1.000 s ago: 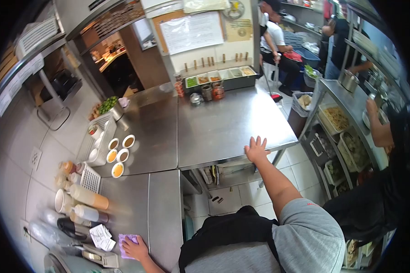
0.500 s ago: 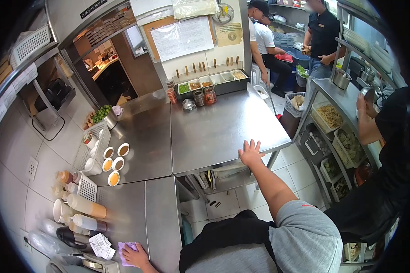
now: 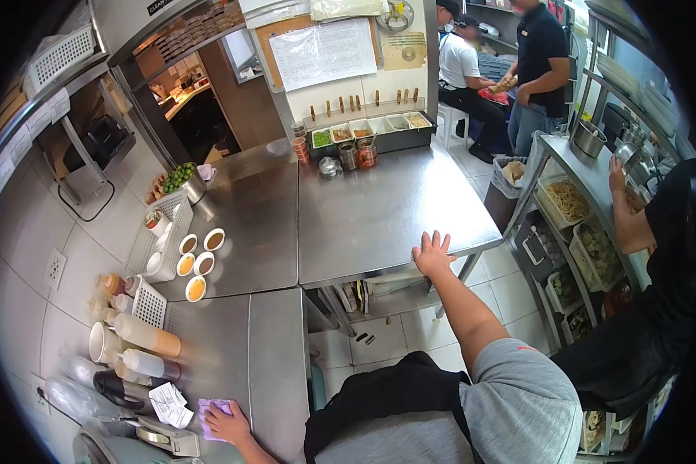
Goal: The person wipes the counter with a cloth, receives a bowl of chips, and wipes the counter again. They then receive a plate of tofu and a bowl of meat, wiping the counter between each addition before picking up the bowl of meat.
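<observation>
My left hand (image 3: 229, 424) lies flat with fingers apart on a folded purple cloth (image 3: 210, 405), at the near end of the steel counter (image 3: 216, 340). Right beside it are a strip of printed paper slips (image 3: 170, 404) and a small grey-white device (image 3: 166, 435). My right hand (image 3: 433, 254) rests palm down, fingers spread, on the front edge of the other steel table (image 3: 379, 209), and holds nothing.
Five small sauce bowls, including one of orange sauce (image 3: 196, 289), stand left of centre. Squeeze bottles (image 3: 151, 363) and white baskets (image 3: 148, 303) line the wall. Topping trays (image 3: 367, 127) sit at the back. A co-worker (image 3: 634, 309) stands at the right by the shelving.
My view has shifted slightly, so the counters appear a little farther right. Both my hands keep their places, the left on the cloth. In the background, the people have changed posture.
</observation>
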A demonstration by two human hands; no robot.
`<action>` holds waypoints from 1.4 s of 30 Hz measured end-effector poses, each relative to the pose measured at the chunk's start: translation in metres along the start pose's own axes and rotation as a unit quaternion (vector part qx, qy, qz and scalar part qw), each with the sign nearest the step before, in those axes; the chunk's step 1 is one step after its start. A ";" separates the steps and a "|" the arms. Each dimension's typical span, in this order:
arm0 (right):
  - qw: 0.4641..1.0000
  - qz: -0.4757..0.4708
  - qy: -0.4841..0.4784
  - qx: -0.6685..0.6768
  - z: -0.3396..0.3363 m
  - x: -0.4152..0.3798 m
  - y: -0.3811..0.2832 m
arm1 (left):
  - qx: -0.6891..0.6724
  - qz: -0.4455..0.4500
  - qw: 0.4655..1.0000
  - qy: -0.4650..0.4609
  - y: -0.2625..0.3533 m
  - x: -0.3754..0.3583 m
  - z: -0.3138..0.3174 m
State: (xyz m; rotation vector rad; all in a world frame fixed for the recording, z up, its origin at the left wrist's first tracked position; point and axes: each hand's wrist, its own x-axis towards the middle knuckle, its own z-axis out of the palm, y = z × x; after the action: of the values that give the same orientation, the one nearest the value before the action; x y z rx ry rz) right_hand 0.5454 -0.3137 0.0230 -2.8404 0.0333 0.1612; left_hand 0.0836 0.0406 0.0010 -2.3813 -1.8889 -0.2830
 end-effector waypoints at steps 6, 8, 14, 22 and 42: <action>1.000 0.001 0.001 0.000 0.000 -0.001 0.001 | -0.004 0.000 1.000 0.001 0.000 0.000 0.000; 1.000 0.000 0.003 -0.001 0.002 0.001 0.001 | -0.004 -0.002 1.000 0.002 -0.001 0.001 0.002; 1.000 0.001 -0.004 0.002 -0.003 -0.002 -0.001 | -0.001 -0.002 1.000 -0.007 0.003 0.000 -0.004; 1.000 0.001 -0.001 0.008 -0.002 -0.002 0.000 | -0.014 -0.001 1.000 -0.003 0.000 0.000 -0.002; 1.000 0.006 -0.009 0.007 -0.003 -0.003 -0.003 | -0.036 0.004 0.999 0.010 0.002 -0.001 -0.004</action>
State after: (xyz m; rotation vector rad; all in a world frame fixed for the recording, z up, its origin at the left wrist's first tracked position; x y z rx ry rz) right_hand 0.5433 -0.3116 0.0267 -2.8243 0.0465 0.1886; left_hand 0.0852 0.0385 0.0047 -2.4211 -1.8920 -0.3807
